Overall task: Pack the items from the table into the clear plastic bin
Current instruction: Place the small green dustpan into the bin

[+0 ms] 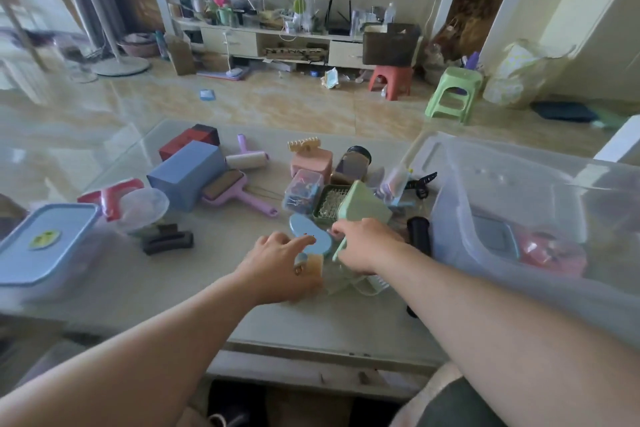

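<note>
Left hand: the left hand [281, 265] lies over a small tan-and-blue object [309, 262] near the table's front edge, forefinger stretched onto a blue oval lid [313, 236]; whether the other fingers grip the tan piece, I cannot tell.
Right hand: the right hand [363, 246] has its fingers curled round the lower edge of a green plastic container [363, 206], which stands tilted beside the bin.
Handling, green container: looks light, stiff and smooth, probably hollow; a grip across its flat sides should serve better than by one rim, where it may pivot.
Handling, other items: the glass-looking jar [353, 163] is likely the heaviest and most fragile; take it round the body. The blue box [188, 177] is probably card, so it should not be squeezed.
Clear plastic bin: the clear plastic bin [450, 191] sits at the table's right edge, with a few things already inside, reddish and grey, blurred.
Counts: one green container, one jar, one blue box, one red box [188, 142], one lint roller [247, 158], one purple brush [235, 192], one blue-lidded food box [45, 246] at the left edge, two dark hair clips [168, 241] [422, 180] plainly seen.
Table: the table [194, 284] carries most items toward its middle and rear.
</note>
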Motion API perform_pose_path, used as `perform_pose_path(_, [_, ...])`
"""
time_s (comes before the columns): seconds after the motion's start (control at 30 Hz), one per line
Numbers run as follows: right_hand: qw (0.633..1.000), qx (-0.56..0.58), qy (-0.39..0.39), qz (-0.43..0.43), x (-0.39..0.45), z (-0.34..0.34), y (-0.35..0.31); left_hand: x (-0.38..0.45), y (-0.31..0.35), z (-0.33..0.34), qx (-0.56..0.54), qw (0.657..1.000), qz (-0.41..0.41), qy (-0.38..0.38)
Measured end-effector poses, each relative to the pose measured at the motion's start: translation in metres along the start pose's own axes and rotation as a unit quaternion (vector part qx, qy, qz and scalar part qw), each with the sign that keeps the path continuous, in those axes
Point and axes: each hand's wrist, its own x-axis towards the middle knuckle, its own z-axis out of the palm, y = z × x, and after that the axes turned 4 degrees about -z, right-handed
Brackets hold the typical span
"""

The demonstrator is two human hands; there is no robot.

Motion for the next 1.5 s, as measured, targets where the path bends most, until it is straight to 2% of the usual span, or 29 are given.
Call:
perform_pose_path(0.13, [0.998, 0.023, -0.009, 0.049, 0.021, 0.025, 0.001, 0.014, 0.018, 0.017, 0.109, 0.990, 0.092, -0.008])
perform_pose_path(0.27, [0.995, 0.052, 0.053, 0.066, 0.021, 0.027, 0.007, 0.021, 0.021, 0.018, 0.172, 0.976, 0.129, 0.037])
perform_pose_path(0.4, [0.978, 0.126, 0.134, 0.096, 0.002, 0.010, 0.013, 0.024, 0.021, 0.005, 0.108, 0.985, 0.119, 0.069])
perform_pose_path(0.47, [0.974, 0.120, 0.161, 0.100, -0.013, -0.003, 0.016, 0.021, 0.023, -0.002, 0.037, 0.987, 0.110, 0.108])
perform_pose_path(0.57, [0.972, 0.103, 0.193, 0.089, -0.042, -0.029, 0.020, 0.009, 0.035, -0.018, -0.099, 0.975, 0.097, 0.173])
perform_pose_path(0.63, [0.963, 0.146, 0.213, 0.071, -0.066, -0.048, 0.021, -0.001, 0.048, -0.034, -0.149, 0.961, 0.110, 0.206])
perform_pose_path(0.73, [0.927, 0.276, 0.255, 0.016, -0.108, -0.079, 0.020, -0.017, 0.075, -0.068, -0.177, 0.944, 0.140, 0.242])
perform_pose_path(0.8, [0.904, 0.318, 0.286, -0.023, -0.137, -0.103, 0.026, -0.025, 0.099, -0.090, -0.178, 0.939, 0.149, 0.252])
perform_pose_path(0.9, [0.890, 0.287, 0.352, -0.045, -0.178, -0.139, 0.061, -0.037, 0.146, -0.118, -0.173, 0.937, 0.176, 0.249])
perform_pose_path(1.0, [0.888, 0.234, 0.396, 0.009, -0.211, -0.163, 0.131, -0.042, 0.205, -0.132, -0.165, 0.936, 0.223, 0.216])
perform_pose_path(1.07, [0.903, 0.191, 0.379, 0.071, -0.232, -0.168, 0.186, -0.039, 0.250, -0.128, -0.155, 0.934, 0.259, 0.194])
perform_pose_path(1.1, [0.921, 0.153, 0.345, 0.102, -0.242, -0.166, 0.212, -0.036, 0.273, -0.123, -0.149, 0.932, 0.275, 0.183])
perform_pose_path(1.2, [0.970, 0.012, 0.170, 0.174, -0.263, -0.148, 0.276, -0.026, 0.340, -0.100, -0.110, 0.930, 0.328, 0.123])
perform_pose_path(1.4, [0.967, -0.062, 0.012, 0.245, -0.233, -0.111, 0.338, 0.013, 0.429, -0.033, -0.035, 0.936, 0.349, -0.019])
perform_pose_path(1.5, [0.955, -0.009, -0.091, 0.284, -0.197, -0.100, 0.361, 0.039, 0.451, -0.012, 0.006, 0.938, 0.343, -0.042])
